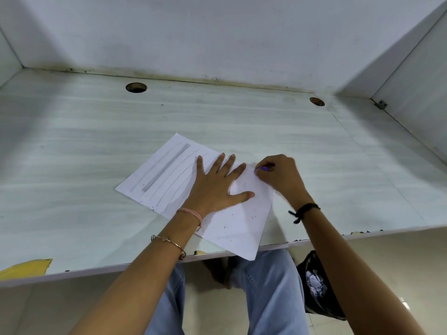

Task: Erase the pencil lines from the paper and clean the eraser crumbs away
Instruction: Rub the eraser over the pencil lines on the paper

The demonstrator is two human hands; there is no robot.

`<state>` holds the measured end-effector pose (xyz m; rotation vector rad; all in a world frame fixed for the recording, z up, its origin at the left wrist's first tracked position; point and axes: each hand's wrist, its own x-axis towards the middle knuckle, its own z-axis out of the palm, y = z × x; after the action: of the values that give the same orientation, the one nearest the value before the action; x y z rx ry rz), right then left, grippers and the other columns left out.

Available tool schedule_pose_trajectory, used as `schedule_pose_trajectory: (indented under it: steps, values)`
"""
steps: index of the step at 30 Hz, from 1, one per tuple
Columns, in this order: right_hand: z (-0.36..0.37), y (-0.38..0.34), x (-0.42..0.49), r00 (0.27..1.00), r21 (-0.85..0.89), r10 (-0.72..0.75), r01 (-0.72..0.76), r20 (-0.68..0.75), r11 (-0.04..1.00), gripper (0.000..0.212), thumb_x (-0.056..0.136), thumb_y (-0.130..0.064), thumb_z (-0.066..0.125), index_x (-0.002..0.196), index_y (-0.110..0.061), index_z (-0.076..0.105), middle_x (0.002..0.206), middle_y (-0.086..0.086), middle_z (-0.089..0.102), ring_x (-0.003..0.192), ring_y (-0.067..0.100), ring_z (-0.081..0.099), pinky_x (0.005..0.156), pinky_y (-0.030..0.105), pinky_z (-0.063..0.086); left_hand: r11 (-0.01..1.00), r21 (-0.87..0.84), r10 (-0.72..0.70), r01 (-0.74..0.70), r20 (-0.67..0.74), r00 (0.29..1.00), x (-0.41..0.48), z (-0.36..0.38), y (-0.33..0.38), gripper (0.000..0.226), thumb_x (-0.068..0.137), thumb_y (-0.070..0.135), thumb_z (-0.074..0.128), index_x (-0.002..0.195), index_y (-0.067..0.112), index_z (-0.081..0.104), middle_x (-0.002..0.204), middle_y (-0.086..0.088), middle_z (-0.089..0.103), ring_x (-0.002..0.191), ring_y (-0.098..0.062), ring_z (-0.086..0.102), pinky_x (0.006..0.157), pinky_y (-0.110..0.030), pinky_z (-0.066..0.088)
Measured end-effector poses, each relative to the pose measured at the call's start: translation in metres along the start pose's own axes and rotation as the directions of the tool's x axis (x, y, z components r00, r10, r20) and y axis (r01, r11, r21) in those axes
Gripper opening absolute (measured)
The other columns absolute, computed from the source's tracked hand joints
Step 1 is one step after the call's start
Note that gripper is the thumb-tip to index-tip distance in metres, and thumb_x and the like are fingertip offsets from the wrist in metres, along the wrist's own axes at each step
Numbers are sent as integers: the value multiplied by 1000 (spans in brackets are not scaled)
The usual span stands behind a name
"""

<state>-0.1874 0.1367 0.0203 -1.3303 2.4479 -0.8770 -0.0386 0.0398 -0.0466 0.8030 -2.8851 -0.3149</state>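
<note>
Paper (242, 226) lies skewed on the worktop (96, 141), its near corner overhanging the front edge. Left hand (215, 187) is flat on the middle of the sheet, fingers straight and spread, pressing down. Right hand (280, 177) is at the far right edge, grip clamped on a small purple eraser (265, 168).

Right half looks cleared. Pencil lines (167, 168), one a broad grey band, cover the left half. Dark crumbs (252, 216) dot the near right part.

To do it well: rub in short strokes away from the pressing hand so the sheet doesn't buckle. Set the flat hand just beside each line. Leave the crumbs until the lines are gone.
</note>
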Motion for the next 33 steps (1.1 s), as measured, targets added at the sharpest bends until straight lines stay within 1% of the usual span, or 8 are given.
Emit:
schedule_pose_trajectory:
  steps: [3, 8, 13, 17, 20, 27, 30, 33]
  values:
    - [-7, 1, 8, 999, -12, 27, -28, -20, 1000, 9, 77, -4, 66, 78, -6, 74, 78, 7, 72, 72, 19, 66, 65, 27, 52, 1000, -2, 2, -2, -3, 1000, 0, 0, 0, 84, 84, 82, 20, 155, 41, 3, 165, 6, -8, 151, -16, -12, 112, -66, -13]
    - [13, -13, -10, 991, 10, -88, 88, 96, 996, 9, 77, -6, 66, 79, -9, 75, 73, 3, 70, 63, 10, 60, 57, 11, 43, 1000, 29, 8, -8, 0, 1000, 0, 2, -1, 95, 75, 89, 5, 155, 39, 1, 165, 5, -7, 151, -17, -11, 112, -67, -11]
    - [-4, 0, 14, 1000, -19, 21, -21, -15, 1000, 10, 77, -3, 64, 79, -4, 74, 78, 8, 72, 75, 22, 67, 69, 32, 55, 1000, 3, -2, 2, 5, 1000, 0, 0, -1, 89, 79, 85, 14, 155, 40, 1, 165, 7, -8, 151, -16, -12, 112, -66, -12]
    - [11, -13, -8, 990, 24, -81, 79, 117, 997, 7, 76, -6, 67, 76, -8, 73, 72, 3, 70, 62, 9, 59, 57, 12, 44, 1000, 25, 6, -6, 15, 1000, 0, 0, 0, 89, 81, 85, 13, 156, 38, 1, 165, 5, -8, 151, -17, -12, 112, -67, -11]
    - [5, -1, -1, 999, 83, -24, 20, 48, 996, 6, 77, -5, 69, 77, -9, 74, 75, 3, 70, 65, 6, 60, 57, 5, 43, 1000, 2, -7, 7, 26, 1000, 0, -1, 0, 88, 81, 84, 15, 155, 39, 2, 164, 7, -9, 150, -15, -13, 112, -66, -13]
    - [-1, -2, 2, 1000, 83, 25, -24, -12, 996, 6, 79, -6, 67, 80, -7, 72, 77, 2, 70, 69, 12, 61, 58, 13, 45, 1000, -19, -10, 11, 48, 999, 0, -7, 2, 83, 87, 78, 19, 156, 34, 5, 164, 7, -6, 151, -15, -10, 114, -64, -12]
    - [9, -16, -15, 1000, 274, -2, 3, -4, 962, 4, 81, -5, 67, 80, -6, 71, 76, 3, 69, 58, 10, 62, 56, 17, 49, 955, -295, -25, 31, 23, 999, -1, -19, 1, 59, 103, 48, 30, 155, 21, 20, 163, 2, 17, 151, -14, 7, 119, -50, -8]
    - [27, -24, -30, 994, 297, -59, 31, 88, 954, 5, 82, -2, 65, 83, -3, 70, 77, 5, 69, 63, 8, 62, 61, 17, 51, 720, -691, -98, 56, -22, 995, -12, -35, -8, 41, 104, 11, 37, 144, 15, 44, 140, -2, 52, 135, -22, 42, 120, -35, 13]
